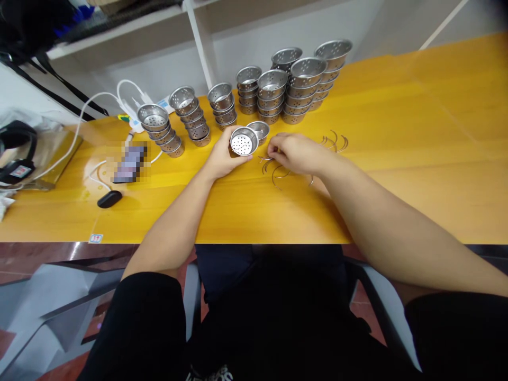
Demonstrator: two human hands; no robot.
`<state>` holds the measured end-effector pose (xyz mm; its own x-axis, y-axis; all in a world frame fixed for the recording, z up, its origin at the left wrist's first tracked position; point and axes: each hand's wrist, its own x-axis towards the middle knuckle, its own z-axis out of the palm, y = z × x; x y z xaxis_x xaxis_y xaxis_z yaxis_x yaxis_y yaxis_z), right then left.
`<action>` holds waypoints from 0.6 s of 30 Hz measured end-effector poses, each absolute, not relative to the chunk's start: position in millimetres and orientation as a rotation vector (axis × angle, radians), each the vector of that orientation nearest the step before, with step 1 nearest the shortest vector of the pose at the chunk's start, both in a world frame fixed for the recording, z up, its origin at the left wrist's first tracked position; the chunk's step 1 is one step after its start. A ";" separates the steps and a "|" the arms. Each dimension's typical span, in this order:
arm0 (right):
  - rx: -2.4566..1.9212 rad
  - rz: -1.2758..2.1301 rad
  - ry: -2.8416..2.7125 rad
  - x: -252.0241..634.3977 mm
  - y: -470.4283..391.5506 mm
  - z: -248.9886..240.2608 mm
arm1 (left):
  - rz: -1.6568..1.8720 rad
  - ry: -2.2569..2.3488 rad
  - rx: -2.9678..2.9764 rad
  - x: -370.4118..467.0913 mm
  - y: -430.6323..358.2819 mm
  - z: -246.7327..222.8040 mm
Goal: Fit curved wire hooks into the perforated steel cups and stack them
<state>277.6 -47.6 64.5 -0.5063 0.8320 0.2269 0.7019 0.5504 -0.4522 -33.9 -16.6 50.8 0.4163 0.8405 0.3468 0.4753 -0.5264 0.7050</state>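
My left hand is wrapped round a small perforated metal cup, tilted so that its holed bottom faces me. Just behind it, a second perforated cup stands on the table. My right hand is to the right of both cups, thumb and fingers pinched together. Whatever is in that pinch, if anything, is too small to make out. Thin curved metal wires lie under and around the right hand, partly hidden by it. More curved wires lie beyond the right wrist.
Several stacks of perforated cups line the back of the yellow table. At the left are a phone, a black oval device, white cables and headphones. The table's front edge runs below my forearms.
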 end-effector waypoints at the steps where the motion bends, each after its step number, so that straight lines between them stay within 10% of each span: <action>1: -1.235 0.444 -2.364 277.0 -48.0 65.4 | 0.946 1.115 2.170 -34.2 -15.9 50.2; 18: -1.166 0.473 -2.352 274.7 -51.2 70.2 | 1.065 1.432 2.270 -34.8 -23.0 100.1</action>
<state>274.7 -51.2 70.2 -0.5289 0.8092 0.2559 0.6474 0.5796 -0.4948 -34.8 -23.0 100.1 0.2482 0.8600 0.4459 0.6745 -0.4839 0.5576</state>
